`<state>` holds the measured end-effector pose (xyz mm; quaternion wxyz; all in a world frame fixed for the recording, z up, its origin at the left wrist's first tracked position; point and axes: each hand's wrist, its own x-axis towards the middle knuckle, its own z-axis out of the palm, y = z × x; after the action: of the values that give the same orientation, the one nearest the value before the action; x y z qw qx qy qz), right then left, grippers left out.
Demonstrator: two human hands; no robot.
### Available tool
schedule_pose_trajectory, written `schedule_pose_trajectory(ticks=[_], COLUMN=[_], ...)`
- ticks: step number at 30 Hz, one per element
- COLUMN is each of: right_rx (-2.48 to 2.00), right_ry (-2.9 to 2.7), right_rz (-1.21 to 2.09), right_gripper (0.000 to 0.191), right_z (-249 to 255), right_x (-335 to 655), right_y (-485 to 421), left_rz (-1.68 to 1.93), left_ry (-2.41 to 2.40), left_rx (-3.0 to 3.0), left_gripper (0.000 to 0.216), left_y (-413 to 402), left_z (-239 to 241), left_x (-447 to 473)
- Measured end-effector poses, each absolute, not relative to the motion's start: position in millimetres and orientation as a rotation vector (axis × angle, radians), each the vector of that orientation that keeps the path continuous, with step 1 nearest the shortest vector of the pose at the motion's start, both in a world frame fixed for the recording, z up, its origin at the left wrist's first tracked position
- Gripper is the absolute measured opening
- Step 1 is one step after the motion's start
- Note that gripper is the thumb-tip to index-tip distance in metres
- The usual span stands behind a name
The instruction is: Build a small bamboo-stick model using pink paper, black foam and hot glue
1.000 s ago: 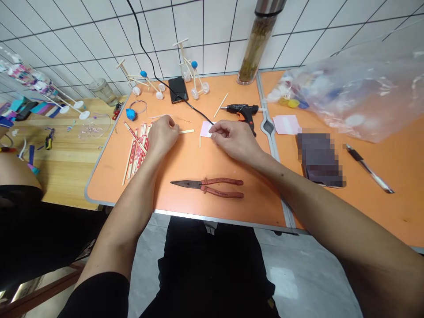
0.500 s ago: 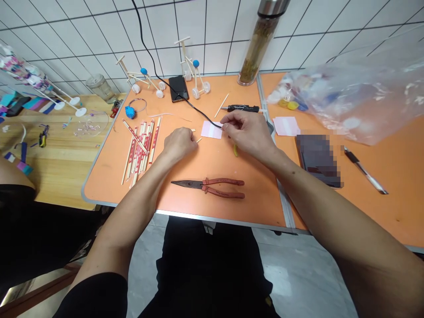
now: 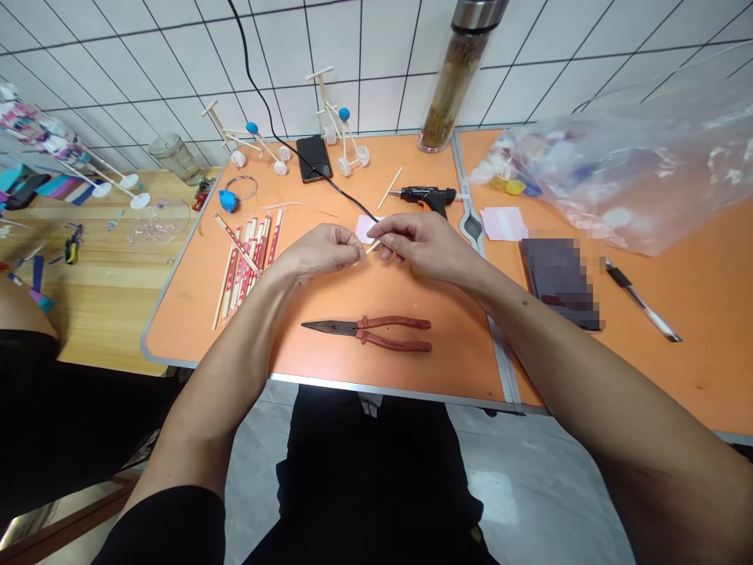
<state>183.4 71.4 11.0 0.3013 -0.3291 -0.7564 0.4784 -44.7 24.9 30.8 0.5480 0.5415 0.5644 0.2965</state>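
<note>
Head view: we see our right hand [image 3: 423, 245] pinching a short wooden stick [image 3: 372, 247] over the orange table [image 3: 464, 369]. Our left hand [image 3: 322, 255] is just beside it, its fingertips squeezed together, but we can't tell what they hold. Pink paper [image 3: 364, 227] lies just behind our hands. Near us are long-nose pliers [image 3: 358, 328]. Wrapped chopsticks [image 3: 249, 259] lie left, and a glue gun [image 3: 431, 196] lies behind our right hand.

- Bare worktop [image 3: 329, 298] separates the hands [image 3: 423, 245] from the pliers [image 3: 353, 328].
- Wrapped sticks [image 3: 242, 263] obstruct the left side.
- Farther back, a black cable [image 3: 350, 195] and glue gun [image 3: 427, 195] obstruct.
</note>
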Motion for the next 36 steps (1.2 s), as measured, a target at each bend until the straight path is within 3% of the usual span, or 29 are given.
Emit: schedule_pose_trajectory(ticks=[10,17,23,29,33,36], right_rx=[-1.017,-1.025,-0.952,-1.073,-1.156,-1.218], right_ry=[-1.881,-1.837,-2.072,-2.037,-1.805,-1.768], right_rz=[1.348,1.404,1.132,1.076,0.933,0.783], right_gripper=[0.006,0.010,0.010,0.017,0.033,0.035], right_z=[11.2,1.0,-3.4,2.5,12.4,14.0], right_x=[179.3,177.5,179.1,179.6,199.4,216.6], right_y=[68.9,69.2,66.6,68.1,87.0,104.1], left_rz=[0.794,0.712,0.737,0.789,1.010,1.155], left_ry=[1.366,1.409,1.407,1.448,1.560,1.598], left_rx=[1.333,1.449,1.542,1.666,1.560,1.427], left_gripper=[0.024,0.004,0.005,0.010,0.005,0.009], left_y=[27.3,25.4,24.2,23.0,27.4,31.9], left_z=[25.0,24.1,22.9,26.7,33.1,38.2], left_x=[-45.5,-47.6,-45.2,-41.2,-52.1,-62.9])
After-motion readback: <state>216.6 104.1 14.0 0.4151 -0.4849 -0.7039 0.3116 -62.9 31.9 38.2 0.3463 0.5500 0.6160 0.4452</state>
